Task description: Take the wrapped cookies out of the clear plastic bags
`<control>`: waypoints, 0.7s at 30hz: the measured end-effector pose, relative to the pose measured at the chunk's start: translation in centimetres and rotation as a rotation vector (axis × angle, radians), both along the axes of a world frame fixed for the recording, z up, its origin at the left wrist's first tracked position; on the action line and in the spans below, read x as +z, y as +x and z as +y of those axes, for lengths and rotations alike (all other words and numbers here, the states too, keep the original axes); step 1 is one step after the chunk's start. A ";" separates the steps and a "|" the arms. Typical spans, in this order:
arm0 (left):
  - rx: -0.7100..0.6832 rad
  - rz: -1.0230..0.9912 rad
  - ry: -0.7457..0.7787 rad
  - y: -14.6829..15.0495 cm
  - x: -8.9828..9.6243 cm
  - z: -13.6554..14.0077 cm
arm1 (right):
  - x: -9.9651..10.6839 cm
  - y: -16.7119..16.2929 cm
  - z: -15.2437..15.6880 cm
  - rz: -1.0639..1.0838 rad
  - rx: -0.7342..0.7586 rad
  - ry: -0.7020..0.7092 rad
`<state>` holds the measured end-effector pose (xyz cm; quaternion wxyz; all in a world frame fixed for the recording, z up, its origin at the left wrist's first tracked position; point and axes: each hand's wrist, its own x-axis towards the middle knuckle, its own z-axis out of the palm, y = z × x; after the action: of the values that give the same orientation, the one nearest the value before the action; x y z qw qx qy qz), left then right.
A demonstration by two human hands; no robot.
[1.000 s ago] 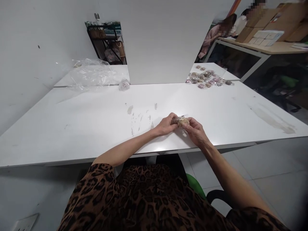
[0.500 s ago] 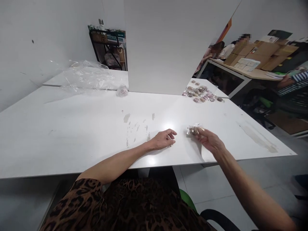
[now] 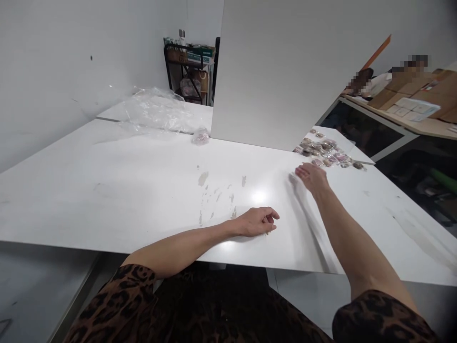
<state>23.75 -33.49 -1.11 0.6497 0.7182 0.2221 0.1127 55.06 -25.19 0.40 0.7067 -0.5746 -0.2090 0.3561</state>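
Your right hand [image 3: 312,177] is reaching farther out than 0.5 s ago. On the white worktop [image 3: 150,190], wrapped packets [image 3: 323,148] are lying heaped just beyond it; whether it is gripping 1, I cannot tell. Your left hand [image 3: 255,222] is resting half-open, apparently empty. You are probably setting 1 there; the next move is calling for a light touch.

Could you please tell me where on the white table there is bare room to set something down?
The table has a broad free patch on its left, between the clear plastic and the left forearm; another lies right of the right forearm. It is crowded at the far right, where wrapped pieces lie beside the upright panel, just past the right hand.
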 end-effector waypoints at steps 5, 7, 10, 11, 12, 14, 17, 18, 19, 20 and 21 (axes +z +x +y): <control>0.045 -0.095 0.039 0.6 -1.1 -0.3 | -2.2 -7.1 -4.9 0.091 0.060 -0.083; 0.159 -0.191 0.157 0.9 -1.4 -0.3 | -1.7 -9.8 -5.2 0.160 0.101 -0.074; 0.418 -0.321 0.412 0.6 -1.0 0.9 | -0.8 -13.9 -4.5 0.264 0.154 -0.055; 0.514 -0.336 0.481 0.2 -0.6 1.8 | -0.6 -15.3 -4.1 0.298 0.171 -0.044; 0.612 -0.329 0.541 -0.3 -0.1 2.9 | -0.5 -16.7 -3.8 0.328 0.191 -0.031; 0.822 -0.245 0.640 -1.7 0.8 5.8 | -0.7 -19.1 -3.5 0.375 0.242 -0.012; 1.088 0.052 0.695 -4.6 1.7 11.3 | -1.4 -21.2 -3.8 0.385 0.325 -0.035; 1.156 0.164 0.700 -5.6 1.8 13.3 | -1.7 -21.5 -3.9 0.374 0.351 -0.038; 1.196 0.270 0.709 -6.5 1.8 15.2 | -1.8 -21.6 -4.1 0.359 0.374 -0.032; 1.210 0.369 0.718 -7.4 1.7 17.0 | -2.0 -21.5 -4.1 0.339 0.393 -0.018; 1.208 0.457 0.731 -8.1 1.6 18.7 | -2.1 -21.3 -4.1 0.316 0.407 0.001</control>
<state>15.66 -14.84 0.48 0.1316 0.6469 0.6564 0.3652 33.80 -29.30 -1.70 0.6445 -0.4577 -0.2077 0.5762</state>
